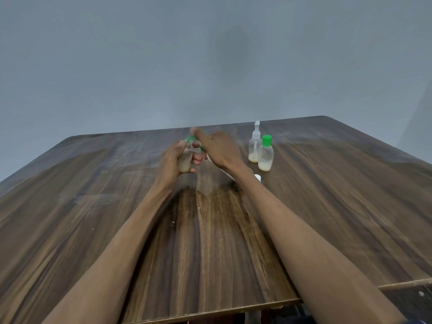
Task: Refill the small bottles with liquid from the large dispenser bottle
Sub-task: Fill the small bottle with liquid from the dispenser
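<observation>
A small clear bottle [185,160], its neck bare and a pale creamy liquid filling the lower part, sits upright in the left hand [171,160], which is wrapped around its body above the middle of the counter [93,206]. The right hand [222,148] pinches a green cap [195,141] just beside the neck; whether it is coming off or going on, I cannot tell. To the right stand the pump dispenser bottle [254,146], nearly drained, and touching it a green-capped small bottle [265,153], only part full. A small white cap [257,177] lies near them. Refilling looks unfinished. Nothing blocks the reach.
</observation>
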